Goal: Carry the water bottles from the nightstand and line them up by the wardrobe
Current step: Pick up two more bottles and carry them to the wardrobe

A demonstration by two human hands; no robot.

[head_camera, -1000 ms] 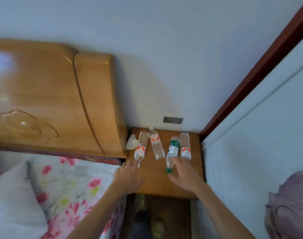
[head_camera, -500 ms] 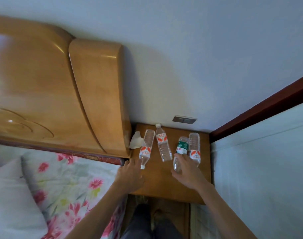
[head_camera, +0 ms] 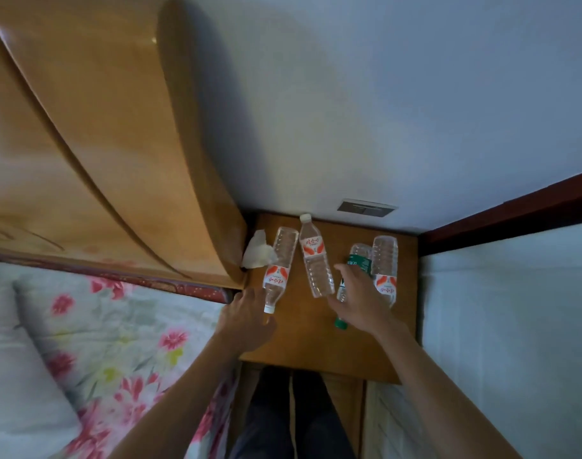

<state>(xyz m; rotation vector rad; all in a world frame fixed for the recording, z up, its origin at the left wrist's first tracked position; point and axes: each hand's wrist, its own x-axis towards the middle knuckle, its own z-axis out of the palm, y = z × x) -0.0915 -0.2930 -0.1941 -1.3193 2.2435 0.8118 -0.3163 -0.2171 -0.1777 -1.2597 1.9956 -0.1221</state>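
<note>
Four clear water bottles lie on the wooden nightstand. The leftmost red-labelled bottle points its white cap toward me, and my left hand reaches up beside that cap with its fingertips at the neck. A second red-labelled bottle lies with its cap toward the wall. My right hand rests over the green-labelled bottle, fingers spread; its green cap sticks out below the palm. A third red-labelled bottle lies right beside it, touching my fingers.
A crumpled tissue sits at the nightstand's back left, against the wooden headboard. The floral quilt and a pillow lie left. A white panel with dark red trim closes off the right. My legs stand below.
The view has come closer to the nightstand. My right hand has slid further up the green-labelled bottle, uncovering its cap. My left hand has closed in on the leftmost bottle's cap.
</note>
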